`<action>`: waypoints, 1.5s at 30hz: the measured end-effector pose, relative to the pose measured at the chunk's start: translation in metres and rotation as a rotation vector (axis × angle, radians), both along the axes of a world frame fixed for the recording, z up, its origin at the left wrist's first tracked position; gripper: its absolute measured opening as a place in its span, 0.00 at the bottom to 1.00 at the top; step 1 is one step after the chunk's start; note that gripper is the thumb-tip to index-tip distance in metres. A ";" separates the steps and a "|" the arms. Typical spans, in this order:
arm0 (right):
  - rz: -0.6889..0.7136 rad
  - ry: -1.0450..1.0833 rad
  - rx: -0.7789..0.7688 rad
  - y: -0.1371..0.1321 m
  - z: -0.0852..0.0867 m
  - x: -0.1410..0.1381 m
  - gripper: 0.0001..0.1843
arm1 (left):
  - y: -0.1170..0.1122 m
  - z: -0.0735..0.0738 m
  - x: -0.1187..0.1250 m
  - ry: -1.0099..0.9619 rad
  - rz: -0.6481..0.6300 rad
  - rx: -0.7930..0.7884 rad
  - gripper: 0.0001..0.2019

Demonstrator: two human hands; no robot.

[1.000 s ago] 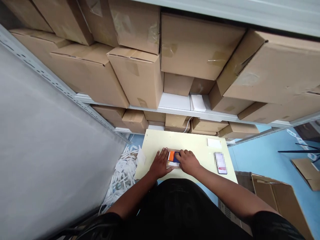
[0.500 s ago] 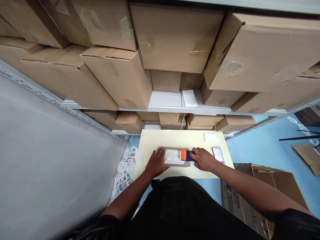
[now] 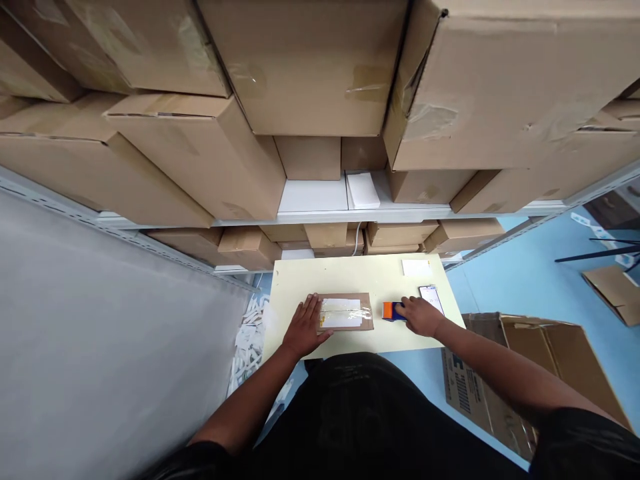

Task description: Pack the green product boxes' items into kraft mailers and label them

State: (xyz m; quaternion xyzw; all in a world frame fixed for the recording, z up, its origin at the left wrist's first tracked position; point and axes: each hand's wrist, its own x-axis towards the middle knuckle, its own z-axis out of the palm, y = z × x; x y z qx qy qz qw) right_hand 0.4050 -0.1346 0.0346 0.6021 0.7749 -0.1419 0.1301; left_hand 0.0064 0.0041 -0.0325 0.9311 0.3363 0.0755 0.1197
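- Left hand: laid flat, fingers extended, across the near end of the cardboard parcel, which reaches out to the right of this hand
- Right hand: fingers curled round the blue body of the tape dispenser, whose orange end points back toward the left hand
- Done, as far as visible: a white sheet lies on the parcel just right of the left fingers, and clear tape runs over it to the parcel's far edge; this stretch appears complete
- Left over: whether the tape ends are pressed down cannot be told; no strip can be made out in the gap between parcel and dispenser, so the tape is probably cut
- Surroundings: the phone lies just beyond the right hand on the pale table
- Compared with half a second earlier: the dispenser, then over the parcel's end farthest from the left hand, is now apart from it; the right hand has moved outward toward the phone, while the left hand keeps its place on the parcel
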 end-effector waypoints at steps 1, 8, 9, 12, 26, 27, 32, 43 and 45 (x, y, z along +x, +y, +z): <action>-0.008 0.001 -0.015 0.008 -0.006 -0.010 0.23 | 0.000 0.000 0.000 -0.001 -0.002 0.001 0.50; -0.440 0.276 -0.249 0.038 -0.038 -0.038 0.24 | 0.000 0.000 0.001 0.009 0.000 -0.009 0.50; -0.524 0.315 -0.299 0.037 -0.041 -0.037 0.23 | 0.000 0.000 0.001 0.011 0.002 -0.010 0.50; -0.665 0.370 -0.368 0.026 -0.050 -0.036 0.17 | -0.001 -0.002 0.000 0.007 0.001 -0.011 0.50; -1.205 0.483 -0.070 -0.016 -0.104 -0.025 0.22 | -0.010 -0.012 -0.003 -0.329 0.261 -0.319 0.56; -1.191 0.445 -0.032 -0.015 -0.104 -0.025 0.23 | -0.014 -0.015 -0.005 -0.400 0.323 -0.412 0.58; -0.892 0.454 0.290 -0.022 -0.095 -0.050 0.38 | -0.024 -0.034 -0.018 -0.609 0.405 -0.957 0.58; -0.895 0.980 0.150 0.007 -0.078 -0.129 0.35 | -0.014 -0.016 -0.007 -0.542 0.528 -1.008 0.46; -0.932 0.865 0.152 0.028 -0.066 -0.119 0.29 | -0.001 -0.002 0.005 -0.468 0.554 -0.898 0.37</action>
